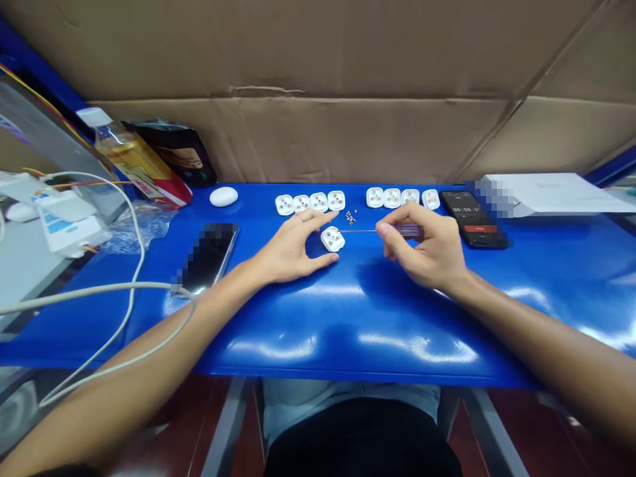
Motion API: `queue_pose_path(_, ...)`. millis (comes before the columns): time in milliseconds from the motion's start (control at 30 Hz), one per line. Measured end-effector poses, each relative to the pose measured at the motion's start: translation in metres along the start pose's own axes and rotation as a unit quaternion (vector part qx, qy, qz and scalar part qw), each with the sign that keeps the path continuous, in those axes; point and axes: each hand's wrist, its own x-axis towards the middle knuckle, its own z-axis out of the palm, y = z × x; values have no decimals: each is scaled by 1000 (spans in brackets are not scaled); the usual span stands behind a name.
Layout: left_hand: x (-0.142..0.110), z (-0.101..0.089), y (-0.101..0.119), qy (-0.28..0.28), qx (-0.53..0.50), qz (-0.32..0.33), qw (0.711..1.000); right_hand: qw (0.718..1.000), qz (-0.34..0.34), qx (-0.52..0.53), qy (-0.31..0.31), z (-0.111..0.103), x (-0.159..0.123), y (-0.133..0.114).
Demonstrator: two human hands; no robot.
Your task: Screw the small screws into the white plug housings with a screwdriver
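Observation:
A small white plastic housing (pixel 332 239) with metal parts inside lies on the blue table. My left hand (pixel 293 246) rests around it, thumb and fingers spread on either side, and I cannot tell whether they touch it. My right hand (pixel 428 244) is closed around the handle of a screwdriver (pixel 358 230). The thin shaft points left, almost level, with its tip at the housing's upper right edge. Just behind the housing lies a little pile of small screws (pixel 350 217).
Similar white housings stand in a left row (pixel 318 202) and a right row (pixel 392 198). A white oval case (pixel 223 197), a phone (pixel 209 258), a bottle (pixel 142 162) and white cables (pixel 133 285) are at left. Another phone (pixel 474 220) and a white box (pixel 556 192) are at right.

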Motion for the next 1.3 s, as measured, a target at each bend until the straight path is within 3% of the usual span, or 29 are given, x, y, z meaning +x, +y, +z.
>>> queue_pose_path(167,5,7,2,17,29,-34,999,999,2,-2,47,-8,10,10)
queue_pose_path(267,10,8,0,9,59,-10,998,999,9,-2,31,-16,14,21)
queue_pose_path(333,18,5,-1,-1,110,12,994,999,16,37,-19,-20,14,28)
queue_pose_path(400,32,0,-2,-23,133,42,990,994,19,86,-67,-23,13,32)
queue_pose_path(500,63,-5,-6,15,120,69,990,986,22,128,-108,-23,12,33)
queue_pose_path(567,87,-5,-13,7,131,82,988,982,23,135,-129,-20,10,31)
queue_pose_path(767,138,10,-40,-38,161,84,983,971,69,159,-166,-9,7,32)
queue_pose_path(933,143,20,-47,-69,167,86,980,968,83,172,-165,-5,6,35)
queue_pose_path(1167,137,12,-45,-103,157,87,978,971,73,156,-166,-5,6,34)
queue_pose_path(1300,142,11,-44,-83,108,103,985,967,76,171,-173,-4,6,35)
